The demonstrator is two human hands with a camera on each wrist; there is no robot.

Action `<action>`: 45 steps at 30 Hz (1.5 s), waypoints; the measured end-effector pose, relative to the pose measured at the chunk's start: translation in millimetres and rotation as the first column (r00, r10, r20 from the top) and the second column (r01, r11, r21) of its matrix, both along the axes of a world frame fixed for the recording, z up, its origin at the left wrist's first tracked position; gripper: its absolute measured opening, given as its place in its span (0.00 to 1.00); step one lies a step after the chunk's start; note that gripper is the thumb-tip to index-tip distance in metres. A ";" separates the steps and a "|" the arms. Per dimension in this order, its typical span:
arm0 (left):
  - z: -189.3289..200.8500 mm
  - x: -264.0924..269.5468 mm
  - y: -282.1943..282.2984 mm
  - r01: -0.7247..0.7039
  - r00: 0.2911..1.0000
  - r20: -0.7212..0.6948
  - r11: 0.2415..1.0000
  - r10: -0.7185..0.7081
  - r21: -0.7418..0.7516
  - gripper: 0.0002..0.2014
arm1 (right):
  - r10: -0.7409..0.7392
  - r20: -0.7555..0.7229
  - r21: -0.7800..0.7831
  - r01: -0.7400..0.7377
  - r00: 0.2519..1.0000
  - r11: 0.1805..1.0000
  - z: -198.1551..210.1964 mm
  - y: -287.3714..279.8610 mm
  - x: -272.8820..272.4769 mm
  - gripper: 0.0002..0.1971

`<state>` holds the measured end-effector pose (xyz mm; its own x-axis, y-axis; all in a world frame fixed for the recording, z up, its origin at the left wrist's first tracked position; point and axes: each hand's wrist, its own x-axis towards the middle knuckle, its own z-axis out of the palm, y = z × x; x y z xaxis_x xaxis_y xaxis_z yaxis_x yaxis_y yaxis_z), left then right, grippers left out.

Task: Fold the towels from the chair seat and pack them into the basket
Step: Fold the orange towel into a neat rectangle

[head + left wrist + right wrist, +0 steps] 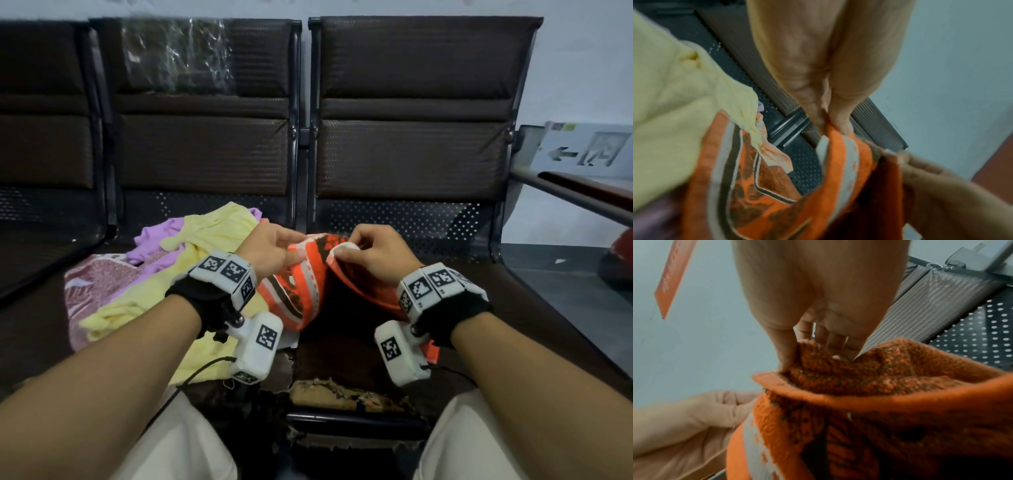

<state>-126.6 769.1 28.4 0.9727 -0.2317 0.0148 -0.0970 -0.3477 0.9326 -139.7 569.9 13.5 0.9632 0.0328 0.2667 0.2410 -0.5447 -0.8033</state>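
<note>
Orange patterned towel [301, 287] hangs between my hands above the chair seat [342, 356]: my left hand [270, 246] pinches its edge, my right hand [373, 251] pinches the corner (white-trimmed). Yellow towel [191, 274] lies heaped at nine o'clock.

An orange towel [301, 291] with white and dark brown stripes and patterning is held up off the chair seat [346, 356], its top edge bunched and the rest hanging in folds. Beside it, a crumpled yellow towel [164, 294] sprawls across the seat, touching the orange one. A purple towel [161, 240] lies rumpled behind the yellow, and a pink patterned towel [96, 284] lies flat beneath them.
</note>
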 end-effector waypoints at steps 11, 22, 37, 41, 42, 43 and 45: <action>-6.8 1.6 -4.1 -0.130 0.986 -0.103 0.991 0.131 0.019 0.10 | 0.041 -0.103 -0.484 -0.086 0.994 0.871 -0.7 -8.5 -6.9 0.05; -8.1 -12.8 -24.0 0.108 0.956 -0.251 0.976 -0.154 -0.187 0.11 | 0.041 0.025 -0.132 -0.038 0.999 0.991 2.5 7.3 -4.7 0.06; -7.4 -16.9 -27.9 0.215 0.957 -0.166 0.965 -0.239 -0.154 0.18 | 0.034 0.099 -0.115 -0.022 0.994 0.993 -0.7 4.1 -7.2 0.05; -7.7 -15.5 -28.5 0.213 0.964 -0.148 0.975 -0.221 -0.067 0.11 | 0.033 0.131 -0.177 -0.009 0.991 0.984 2.6 6.0 -10.3 0.05; -7.5 -15.5 -28.1 0.215 0.966 -0.138 0.976 -0.219 -0.040 0.09 | 0.034 0.137 -0.195 -0.006 0.990 0.981 3.7 6.3 -11.4 0.04; -7.0 -15.4 -27.6 0.211 0.969 -0.129 0.977 -0.212 -0.020 0.09 | 0.036 0.143 -0.210 -0.005 0.989 0.978 5.0 6.3 -12.8 0.04; -6.3 -14.6 -25.7 0.187 0.976 -0.116 0.982 -0.185 0.015 0.08 | 0.049 0.157 -0.244 -0.010 0.986 0.970 8.4 6.1 -16.2 0.06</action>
<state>-141.1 743.4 22.0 0.9075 -0.4076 -0.1017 -0.0559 -0.3571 0.9324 -155.9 576.0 21.9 0.9060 0.1430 0.3983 0.3748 -0.7085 -0.5980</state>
